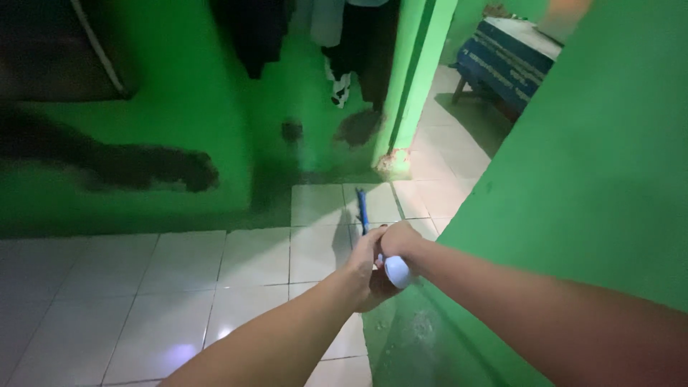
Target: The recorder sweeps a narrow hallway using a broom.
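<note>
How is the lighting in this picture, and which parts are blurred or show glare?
Head view: dim overall; the green wall at left is smeared by motion blur; a soft glare spot lies on the white floor tiles; the left hand and right hand, both gripping the blue handle, look fairly sharp.

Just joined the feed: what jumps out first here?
Bright green walls fill both sides of the view. At lower centre, the left hand and right hand both close on a blue stick with a pale rounded end, pointing down toward the white tiled floor. Dark clothes hang at top centre.
</note>
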